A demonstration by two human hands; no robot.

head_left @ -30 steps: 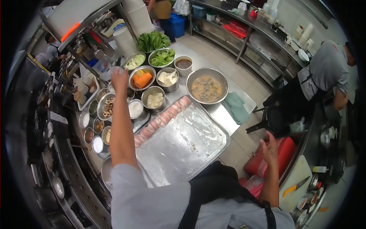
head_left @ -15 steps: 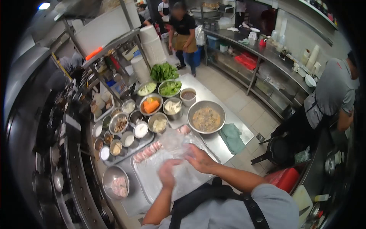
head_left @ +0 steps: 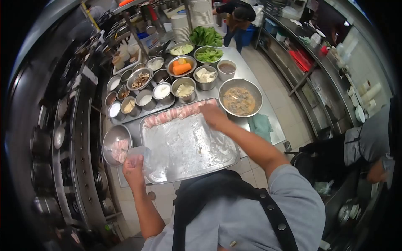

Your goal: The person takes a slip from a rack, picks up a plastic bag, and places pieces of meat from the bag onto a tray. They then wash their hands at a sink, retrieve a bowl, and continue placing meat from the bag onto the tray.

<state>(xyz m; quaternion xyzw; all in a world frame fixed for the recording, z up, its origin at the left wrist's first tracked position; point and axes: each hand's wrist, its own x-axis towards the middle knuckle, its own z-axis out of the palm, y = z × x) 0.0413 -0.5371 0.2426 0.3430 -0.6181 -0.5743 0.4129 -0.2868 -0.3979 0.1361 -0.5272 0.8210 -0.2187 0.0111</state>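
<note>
My left hand is closed on a sheet of clear plastic at the near left corner of a metal tray. Just beyond that hand, a steel bowl holds pieces of pale pink meat. Along the tray's far edge lies a row of rolled meat. My right hand reaches to the right end of this row, its fingers bent down onto the meat; whether they grip it is hidden.
Behind the tray stand several steel bowls, one with carrots. A bowl of brownish mixture and a green cloth are at the right. One person bends over at the back; another stands at the right.
My hands have moved apart, the left towards the meat bowl with the plastic, the right to the far edge of the tray. The meat row now looks longer. The person at the back has bent down.
</note>
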